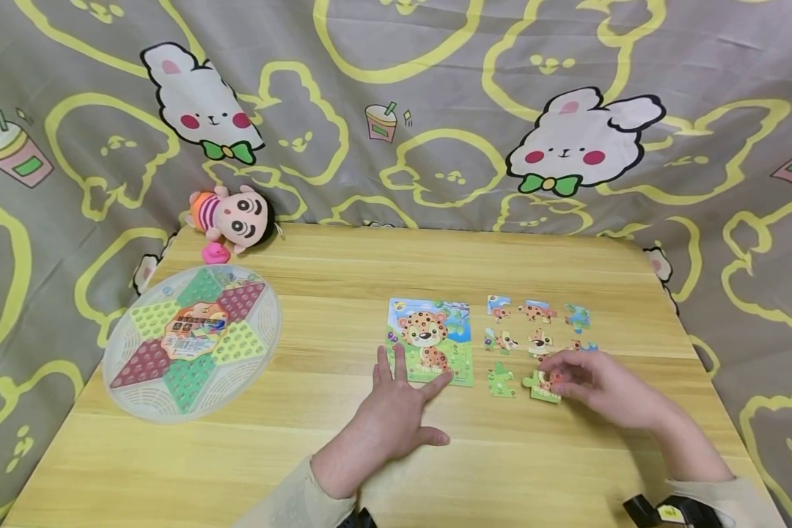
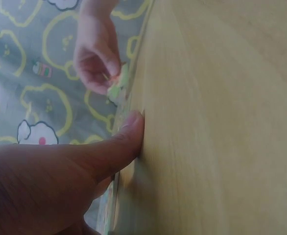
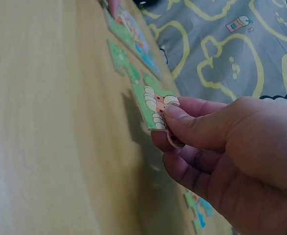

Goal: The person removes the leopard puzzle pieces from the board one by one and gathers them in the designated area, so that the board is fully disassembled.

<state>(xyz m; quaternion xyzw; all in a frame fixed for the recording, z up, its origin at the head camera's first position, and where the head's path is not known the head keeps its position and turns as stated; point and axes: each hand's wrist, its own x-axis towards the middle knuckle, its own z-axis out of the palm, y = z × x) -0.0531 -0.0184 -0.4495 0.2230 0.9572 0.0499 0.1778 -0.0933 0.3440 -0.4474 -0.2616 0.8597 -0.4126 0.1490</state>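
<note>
Between thumb and fingers my right hand pinches a green puzzle piece with part of the leopard on it, tilted just above the table. My left hand lies with fingers spread, its fingertips on the lower part of the leopard picture board. To the board's right, several loose puzzle pieces lie in rough rows. Among them are a green corner piece, a piece with an eye and a blue-green piece. The right hand partly covers another piece.
A round Chinese checkers board lies at the table's left. Behind it are a plush doll and a small pink duck. A patterned curtain hangs along the table's back edge and sides.
</note>
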